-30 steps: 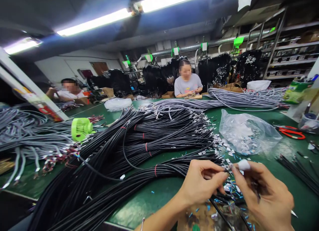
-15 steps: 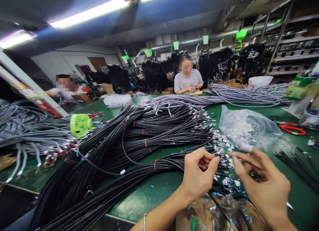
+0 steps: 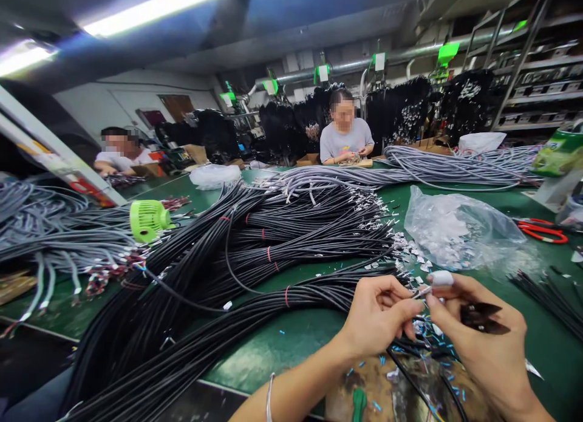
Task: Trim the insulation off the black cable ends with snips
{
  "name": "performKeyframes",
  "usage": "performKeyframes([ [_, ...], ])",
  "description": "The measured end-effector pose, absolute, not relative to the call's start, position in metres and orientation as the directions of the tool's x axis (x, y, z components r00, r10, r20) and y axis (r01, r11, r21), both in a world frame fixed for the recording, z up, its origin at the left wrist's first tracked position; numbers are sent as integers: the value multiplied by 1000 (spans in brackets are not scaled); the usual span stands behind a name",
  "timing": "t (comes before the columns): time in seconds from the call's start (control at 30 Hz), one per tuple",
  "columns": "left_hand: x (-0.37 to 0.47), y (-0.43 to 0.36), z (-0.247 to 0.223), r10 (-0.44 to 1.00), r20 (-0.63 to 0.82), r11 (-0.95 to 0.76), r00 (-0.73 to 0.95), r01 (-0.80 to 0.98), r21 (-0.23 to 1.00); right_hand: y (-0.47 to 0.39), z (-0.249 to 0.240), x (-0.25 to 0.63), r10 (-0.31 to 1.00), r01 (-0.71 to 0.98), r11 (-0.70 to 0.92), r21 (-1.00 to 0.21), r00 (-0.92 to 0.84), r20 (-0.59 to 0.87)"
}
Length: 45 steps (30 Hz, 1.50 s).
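My left hand (image 3: 382,316) pinches a thin dark cable near its end, thumb against forefinger. The pale cable end (image 3: 422,292) sticks out toward my right hand (image 3: 485,349), whose thumb and forefinger close on it. A white wrap (image 3: 441,279) covers a fingertip of the right hand. Tucked in that palm is a dark pointed tool (image 3: 485,317), its kind unclear because the fingers partly hide it. Below the hands, black cables (image 3: 404,376) with coloured wires cross a worn brown board (image 3: 339,398) strewn with blue scraps. A green-handled item (image 3: 359,404) lies there too.
Black cable bundles (image 3: 291,252) with red ties spread over the green table (image 3: 255,361). A clear plastic bag (image 3: 460,228), red-handled scissors (image 3: 542,230) and loose black cables (image 3: 546,300) lie rightward. A green fan (image 3: 148,220) stands left. Two people sit beyond grey cables (image 3: 337,178).
My hands have come together: the right fingertips, apart from the left before, now meet at the cable end. More of the dark tool shows in my right palm. The camera view has shifted slightly.
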<state>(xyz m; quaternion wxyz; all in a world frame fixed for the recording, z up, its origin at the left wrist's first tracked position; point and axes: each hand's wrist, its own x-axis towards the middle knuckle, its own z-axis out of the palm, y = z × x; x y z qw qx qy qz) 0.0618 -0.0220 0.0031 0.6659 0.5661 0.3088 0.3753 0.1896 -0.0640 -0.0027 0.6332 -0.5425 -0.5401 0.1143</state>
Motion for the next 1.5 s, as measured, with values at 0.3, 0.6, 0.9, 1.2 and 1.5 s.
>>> performKeyframes([
  [0.3,57,-19,-11,614,621,-783,487,477,400,-72,-5,192,688,723,400,-562,169,706],
  [0.6,53,-16,-3,643,631,-756,434,232,611,-42,1,234,778,438,216,-872,462,425],
  [0.9,47,-26,9,747,575,-658,334,248,711,-61,18,205,708,565,578,-589,12,706],
  [1.2,44,-28,13,749,537,-655,389,308,690,-59,7,207,592,609,663,-437,-68,803],
  [1.5,43,-25,15,763,488,-613,424,238,753,-57,7,206,847,426,439,-791,96,522],
])
